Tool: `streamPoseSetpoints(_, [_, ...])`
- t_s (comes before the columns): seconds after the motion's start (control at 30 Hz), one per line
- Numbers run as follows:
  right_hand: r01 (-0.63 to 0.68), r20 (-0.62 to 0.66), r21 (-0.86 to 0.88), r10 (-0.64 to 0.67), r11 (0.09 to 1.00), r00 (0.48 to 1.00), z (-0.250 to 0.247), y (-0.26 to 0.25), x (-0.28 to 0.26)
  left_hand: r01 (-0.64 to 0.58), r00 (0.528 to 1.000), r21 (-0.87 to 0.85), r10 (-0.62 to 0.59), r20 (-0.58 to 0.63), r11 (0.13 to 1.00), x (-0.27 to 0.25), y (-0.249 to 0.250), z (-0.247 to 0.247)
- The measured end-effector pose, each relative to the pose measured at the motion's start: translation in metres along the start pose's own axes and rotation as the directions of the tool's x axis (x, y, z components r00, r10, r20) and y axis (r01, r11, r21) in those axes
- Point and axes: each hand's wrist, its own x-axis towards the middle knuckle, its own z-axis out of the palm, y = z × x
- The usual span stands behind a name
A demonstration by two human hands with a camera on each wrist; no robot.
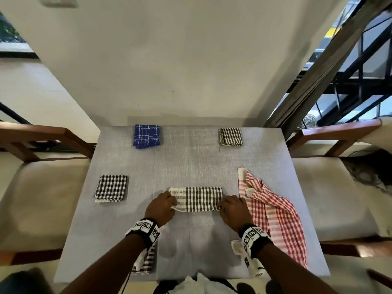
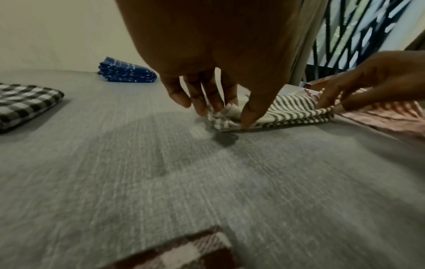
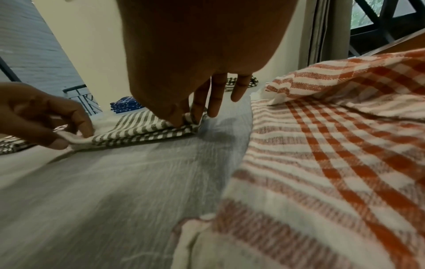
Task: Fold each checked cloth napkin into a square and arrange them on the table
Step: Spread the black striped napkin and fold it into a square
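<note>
Right hand (image 3: 197,102) pinching striped napkin (image 3: 142,127)

Wooden chairs (image 1: 42,134) flank table; curtain (image 1: 318,81) right

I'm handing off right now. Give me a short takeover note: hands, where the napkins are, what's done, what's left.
Left hand pinches the left end of the grey-striped napkin; right hand pinches its right end. That napkin lies near the middle of the table as a long strip, not yet a square.
Done, folded square: blue napkin far left, small striped napkin far right, black-checked napkin at left, and a dark-checked one at the near edge, partly hidden by the left wrist.
Left: fold the strip in half, place it, then fold the red-checked napkin lying loose at right.
</note>
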Motion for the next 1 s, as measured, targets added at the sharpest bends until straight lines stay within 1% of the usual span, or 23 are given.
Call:
streamPoseSetpoints(0.07, [-0.031,-0.033,0.015,0.031,0.999,0.999,0.000,-0.006,-0.003,-0.020,0.999,0.069,0.022,-0.030,0.997,-0.003,0.006,-0.004])
streamPoseSetpoints(0.13, [-0.072,-0.095,0.046,0.076,0.996,0.993,-0.001,-0.013,-0.005,-0.049,0.994,0.123,0.061,-0.096,0.991,-0.008,0.016,-0.008])
streamPoseSetpoints(0.2, [-0.079,-0.144,0.091,0.092,0.993,0.985,-0.001,-0.026,-0.003,-0.111,0.980,0.138,0.132,-0.146,0.984,-0.009,0.030,-0.004])
streamPoseSetpoints(0.27, [-0.044,-0.138,0.112,0.059,0.993,0.989,0.004,-0.045,0.003,-0.172,0.970,0.164,0.196,-0.144,0.971,-0.005,0.045,0.006])
streamPoseSetpoints(0.33, [-0.014,-0.080,0.118,0.023,0.993,0.997,0.015,-0.064,0.011,-0.189,0.972,0.174,0.210,-0.108,0.966,0.002,0.055,0.019])
streamPoseSetpoints(0.47, [-0.042,0.073,0.167,0.030,0.985,0.997,0.039,-0.084,0.027,-0.106,0.993,0.154,0.113,-0.034,0.982,0.017,0.062,0.037])
streamPoseSetpoints(0.53, [-0.049,0.096,0.156,0.034,0.987,0.995,0.047,-0.086,0.032,-0.086,0.996,0.183,0.089,-0.009,0.979,0.021,0.058,0.044])
streamPoseSetpoints(0.63, [-0.043,0.074,0.097,0.036,0.994,0.997,0.059,-0.074,0.029,-0.063,0.998,0.204,0.063,0.010,0.977,0.020,0.044,0.054])
streamPoseSetpoints(0.77, [-0.173,0.037,0.067,0.170,0.983,0.985,0.060,-0.048,0.019,-0.015,1.000,0.176,0.017,-0.009,0.984,0.010,0.033,0.056])
streamPoseSetpoints(0.87, [-0.254,0.012,0.051,0.253,0.966,0.967,0.054,-0.036,0.018,0.038,0.999,0.152,-0.034,-0.026,0.988,0.010,0.039,0.053])
streamPoseSetpoints(0.93, [-0.310,0.005,0.041,0.310,0.950,0.951,0.048,-0.033,0.019,0.070,0.996,0.131,-0.063,-0.061,0.989,0.009,0.045,0.052])
streamPoseSetpoints(0.97, [-0.318,-0.007,0.032,0.318,0.948,0.948,0.045,-0.034,0.020,0.071,0.995,0.122,-0.061,-0.081,0.990,0.009,0.047,0.050])
streamPoseSetpoints(1.0, [-0.295,-0.011,0.023,0.295,0.955,0.955,0.043,-0.038,0.022,0.057,0.995,0.118,-0.047,-0.086,0.991,0.010,0.050,0.049])
